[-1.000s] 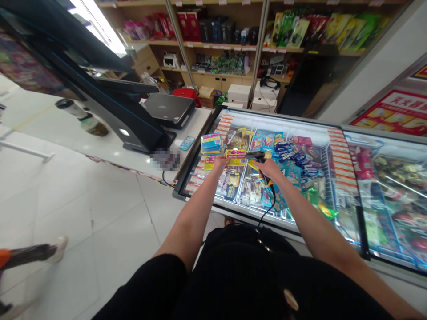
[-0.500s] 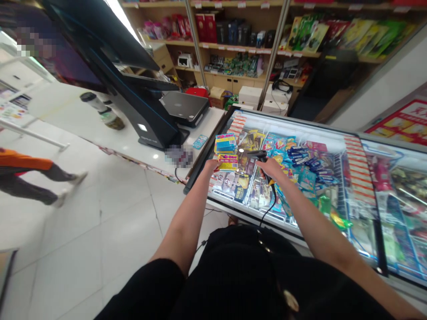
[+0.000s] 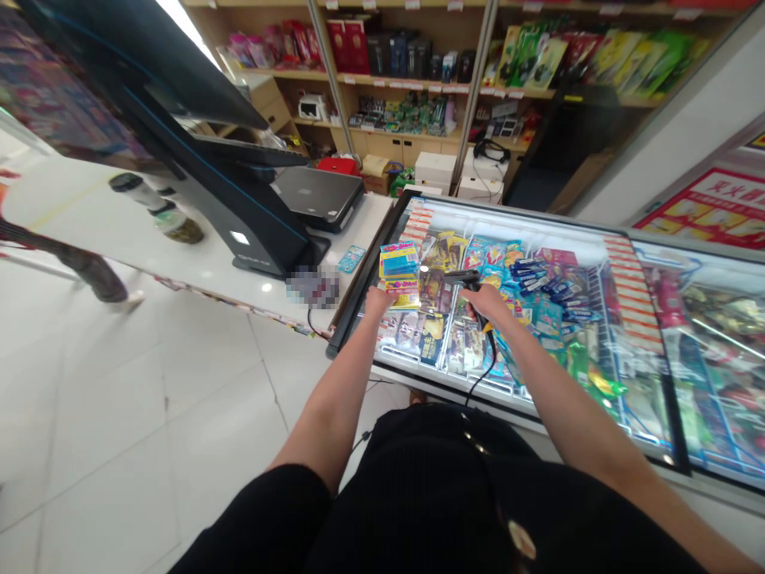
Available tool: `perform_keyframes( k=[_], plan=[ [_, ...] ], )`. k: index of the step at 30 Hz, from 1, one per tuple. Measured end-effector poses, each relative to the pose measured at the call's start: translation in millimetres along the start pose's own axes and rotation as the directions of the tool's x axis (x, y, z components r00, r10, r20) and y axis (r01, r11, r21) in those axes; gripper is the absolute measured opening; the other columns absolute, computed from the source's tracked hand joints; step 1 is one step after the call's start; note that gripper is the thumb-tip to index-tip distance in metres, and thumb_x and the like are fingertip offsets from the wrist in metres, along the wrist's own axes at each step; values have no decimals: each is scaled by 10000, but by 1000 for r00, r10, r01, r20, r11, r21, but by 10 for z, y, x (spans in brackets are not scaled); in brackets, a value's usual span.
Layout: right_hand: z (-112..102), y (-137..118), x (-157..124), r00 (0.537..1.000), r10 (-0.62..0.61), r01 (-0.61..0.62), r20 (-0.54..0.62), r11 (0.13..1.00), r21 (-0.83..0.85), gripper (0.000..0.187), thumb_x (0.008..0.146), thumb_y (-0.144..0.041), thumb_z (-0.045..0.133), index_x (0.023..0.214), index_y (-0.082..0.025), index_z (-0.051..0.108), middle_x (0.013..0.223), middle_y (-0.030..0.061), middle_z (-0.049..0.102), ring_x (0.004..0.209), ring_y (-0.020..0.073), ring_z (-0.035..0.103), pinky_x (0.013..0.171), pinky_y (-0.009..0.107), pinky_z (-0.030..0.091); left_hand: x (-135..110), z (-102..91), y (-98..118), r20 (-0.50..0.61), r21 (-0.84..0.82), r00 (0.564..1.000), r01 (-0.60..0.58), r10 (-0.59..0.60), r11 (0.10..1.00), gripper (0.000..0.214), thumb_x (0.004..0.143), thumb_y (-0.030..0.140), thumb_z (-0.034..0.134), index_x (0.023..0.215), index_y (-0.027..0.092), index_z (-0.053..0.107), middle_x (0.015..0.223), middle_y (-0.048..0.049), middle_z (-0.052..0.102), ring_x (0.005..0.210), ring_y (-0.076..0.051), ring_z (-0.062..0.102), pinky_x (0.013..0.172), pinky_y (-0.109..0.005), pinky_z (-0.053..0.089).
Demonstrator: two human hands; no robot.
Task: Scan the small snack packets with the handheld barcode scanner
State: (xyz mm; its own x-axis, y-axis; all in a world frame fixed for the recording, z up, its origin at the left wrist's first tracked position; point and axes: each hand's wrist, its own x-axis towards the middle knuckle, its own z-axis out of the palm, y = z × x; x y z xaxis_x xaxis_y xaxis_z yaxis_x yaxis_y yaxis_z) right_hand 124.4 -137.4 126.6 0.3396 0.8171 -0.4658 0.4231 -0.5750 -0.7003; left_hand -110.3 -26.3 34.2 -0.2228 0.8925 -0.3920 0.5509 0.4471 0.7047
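My left hand [image 3: 378,303] grips a small yellow and pink packet [image 3: 402,292] above the glass lid of a chest freezer [image 3: 541,215]. Just behind the packet, a blue and yellow stack of similar packets [image 3: 399,258] lies on the glass. My right hand [image 3: 487,303] holds a black corded barcode scanner [image 3: 463,277], its head pointing left at the packet. The scanner's cable [image 3: 485,363] hangs down toward my body. Colourful frozen snacks fill the freezer under the glass.
A white counter [image 3: 197,259] at left carries a black checkout terminal [image 3: 197,151], a closed dark device [image 3: 319,195], a bottle [image 3: 158,209] and a small blue card [image 3: 351,258]. Shelves of goods [image 3: 418,72] line the back wall. A person's leg [image 3: 89,271] passes at far left.
My left hand has carried the packet left, from beside the scanner to nearer the stack. The person at far left keeps walking across the floor. The view shifted slightly.
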Motion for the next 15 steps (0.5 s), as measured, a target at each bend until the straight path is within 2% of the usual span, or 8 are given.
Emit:
perform_keyframes(
  k=[2,4,7,10,15],
  plan=[
    [-36,50,20,1000,-1,1,-8,1000,25,274,789,-307,564,562,-161,520,465,40,558,381,134,527,416,222,415,-93,3,139,-110,111,989,-81,94,991,517,567,286,790,988,140,529,1149,-205,564,1124,-314,529,857,-316,419],
    [-77,107,48,1000,17,-15,-23,998,67,256,785,-312,577,586,-163,515,482,36,564,386,136,530,413,226,418,-172,57,286,-127,147,970,-188,207,971,376,661,294,724,958,169,531,1084,-162,597,1085,-282,552,860,-312,408],
    [-161,194,86,997,60,-54,-49,992,118,259,776,-346,612,619,-164,517,494,30,566,390,133,531,409,223,421,-243,242,478,-38,110,942,-328,334,938,173,727,269,648,851,192,554,905,-91,640,978,-239,590,827,-294,405],
    [-281,272,101,994,85,-75,-67,988,136,293,775,-381,626,612,-164,518,490,34,565,390,135,531,405,225,420,-271,506,615,52,106,904,-428,425,898,94,719,242,628,765,181,573,811,-67,642,864,-211,604,776,-274,407],
    [-525,436,88,987,134,-116,-87,976,183,312,785,-388,617,587,-170,512,484,47,563,396,149,536,406,245,435,-313,992,750,254,152,881,-444,399,883,162,648,251,679,586,174,551,650,-41,607,767,-203,607,681,-250,415]
  ],
)
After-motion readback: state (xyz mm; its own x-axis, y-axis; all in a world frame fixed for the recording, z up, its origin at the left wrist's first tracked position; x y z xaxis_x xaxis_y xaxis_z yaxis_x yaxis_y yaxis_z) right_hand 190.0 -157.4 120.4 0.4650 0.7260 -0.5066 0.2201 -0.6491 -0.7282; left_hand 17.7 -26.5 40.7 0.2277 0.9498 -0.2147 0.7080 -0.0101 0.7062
